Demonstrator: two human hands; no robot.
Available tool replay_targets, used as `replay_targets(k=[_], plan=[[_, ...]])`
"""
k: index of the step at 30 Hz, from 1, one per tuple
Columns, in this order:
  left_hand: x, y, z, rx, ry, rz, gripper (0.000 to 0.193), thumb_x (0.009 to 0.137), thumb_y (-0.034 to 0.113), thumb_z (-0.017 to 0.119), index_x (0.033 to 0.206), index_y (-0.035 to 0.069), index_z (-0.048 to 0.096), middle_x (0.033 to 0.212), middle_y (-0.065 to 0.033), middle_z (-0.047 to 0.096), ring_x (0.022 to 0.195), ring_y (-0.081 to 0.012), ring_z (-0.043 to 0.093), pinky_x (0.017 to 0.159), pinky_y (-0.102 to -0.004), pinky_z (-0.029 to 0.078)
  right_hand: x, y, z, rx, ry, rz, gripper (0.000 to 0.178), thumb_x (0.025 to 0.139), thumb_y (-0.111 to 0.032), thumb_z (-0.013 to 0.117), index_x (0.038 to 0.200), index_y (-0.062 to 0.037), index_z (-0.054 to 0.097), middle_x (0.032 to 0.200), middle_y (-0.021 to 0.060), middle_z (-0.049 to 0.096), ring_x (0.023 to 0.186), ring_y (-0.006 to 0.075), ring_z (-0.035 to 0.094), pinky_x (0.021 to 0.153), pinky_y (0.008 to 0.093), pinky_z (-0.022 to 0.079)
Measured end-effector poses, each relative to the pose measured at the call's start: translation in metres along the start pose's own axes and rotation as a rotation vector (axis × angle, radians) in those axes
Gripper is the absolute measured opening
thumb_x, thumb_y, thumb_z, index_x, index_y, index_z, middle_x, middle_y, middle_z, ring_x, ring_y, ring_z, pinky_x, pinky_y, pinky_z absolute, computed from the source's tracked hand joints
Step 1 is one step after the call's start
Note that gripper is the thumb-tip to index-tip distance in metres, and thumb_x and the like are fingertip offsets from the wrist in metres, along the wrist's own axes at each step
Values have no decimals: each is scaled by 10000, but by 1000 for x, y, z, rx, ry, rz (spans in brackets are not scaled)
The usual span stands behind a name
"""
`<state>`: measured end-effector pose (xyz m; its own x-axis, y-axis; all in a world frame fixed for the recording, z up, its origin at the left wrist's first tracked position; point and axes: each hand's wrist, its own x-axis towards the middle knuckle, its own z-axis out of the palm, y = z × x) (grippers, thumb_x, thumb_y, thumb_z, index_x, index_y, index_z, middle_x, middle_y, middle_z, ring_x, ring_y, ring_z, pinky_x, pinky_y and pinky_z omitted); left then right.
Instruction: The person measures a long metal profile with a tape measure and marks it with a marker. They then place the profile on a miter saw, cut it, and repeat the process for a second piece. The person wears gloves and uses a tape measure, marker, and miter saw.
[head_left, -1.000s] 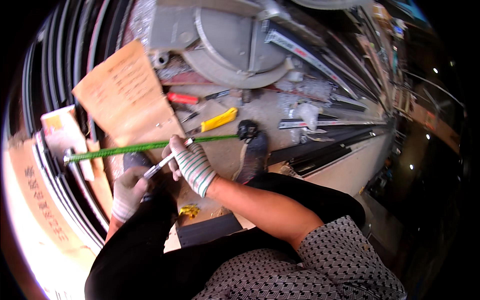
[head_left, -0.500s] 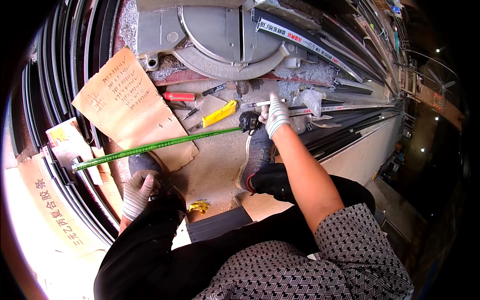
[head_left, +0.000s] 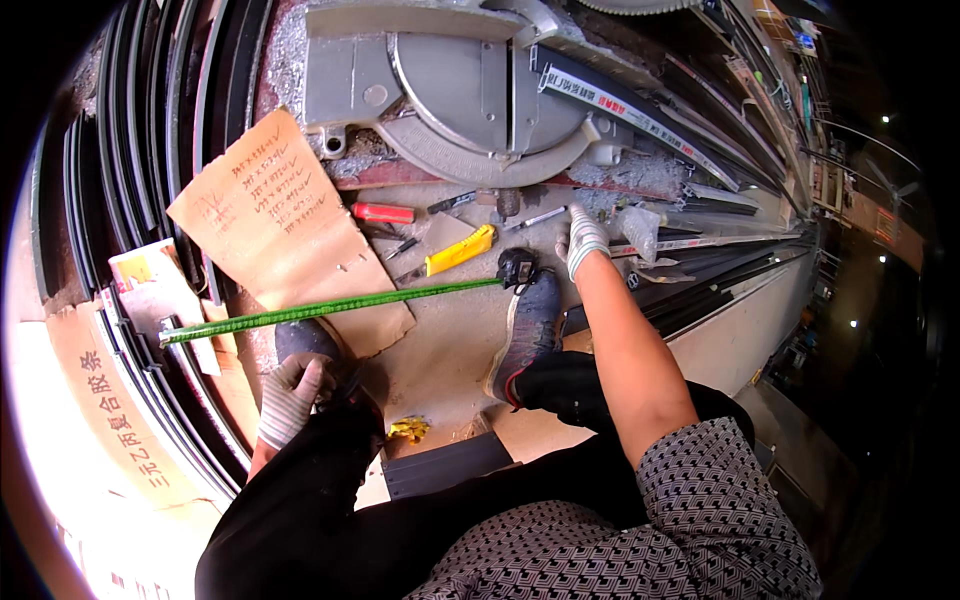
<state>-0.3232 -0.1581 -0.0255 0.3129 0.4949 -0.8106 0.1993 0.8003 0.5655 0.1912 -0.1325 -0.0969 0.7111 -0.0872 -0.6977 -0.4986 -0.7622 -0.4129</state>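
My right hand (head_left: 585, 243), in a white knit glove, is beside a slim white pen (head_left: 538, 218) on the ground. Its thumb and forefinger are apart, close to the pen's right end, and hold nothing. A black tape measure case (head_left: 517, 267) sits at the toe of my right shoe. From it the green tape blade (head_left: 330, 305) stretches left across the cardboard's lower edge to the dark strips. My left hand (head_left: 288, 400), also gloved, is by my left knee with fingers curled. What it holds, if anything, is lost against the dark trousers.
A grey mitre saw base (head_left: 455, 100) stands ahead. A handwritten cardboard sheet (head_left: 270, 215), red-handled tool (head_left: 383, 213) and yellow utility knife (head_left: 460, 250) lie before me. Black profiles (head_left: 110, 150) line the left; more profiles (head_left: 640, 105) lie right. Yellow scraps (head_left: 408, 430) sit between my feet.
My right hand has let go of the pen, which now lies on the ground, and has drawn slightly right of it. The whole view has shifted a little. My left hand stays curled.
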Motion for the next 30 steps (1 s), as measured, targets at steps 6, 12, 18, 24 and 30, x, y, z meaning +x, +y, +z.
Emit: replay_targets(k=[6,12,18,24,30], plan=[[2,3,3,4,-19,6,293,1056,264,605,1114,-17,664,796,-44,674,670,-94,587,626,-235,475,10,-85,-7,333,-36,-286,426,942,-535,695,900,-117,627,704,-3,644,504,136,560,438,293,439],[-1,1,0,16,-24,26,304,1052,283,612,1093,-13,671,784,-40,674,687,-102,591,650,-251,483,2,-122,0,162,289,-214,445,912,-526,737,849,-104,609,673,16,591,520,156,545,462,323,412],[1,-5,-4,26,7,17,279,1060,258,596,1069,-7,684,776,-42,680,681,-110,600,651,-266,494,38,-168,-20,270,95,-251,378,947,-485,707,1033,-127,625,900,31,685,608,164,600,488,304,379],[1,-7,-2,46,19,81,274,1056,250,604,1062,-13,680,746,-43,671,651,-107,599,620,-261,492,43,-209,-1,456,-2,-99,289,959,-432,719,1130,-231,601,963,5,610,643,144,542,461,266,314],[2,-10,-5,96,26,108,266,1059,241,599,1042,-10,685,754,-47,678,647,-114,601,623,-265,502,49,-219,5,438,81,-107,322,934,-346,763,1173,-188,616,1116,33,635,778,177,655,475,287,350]])
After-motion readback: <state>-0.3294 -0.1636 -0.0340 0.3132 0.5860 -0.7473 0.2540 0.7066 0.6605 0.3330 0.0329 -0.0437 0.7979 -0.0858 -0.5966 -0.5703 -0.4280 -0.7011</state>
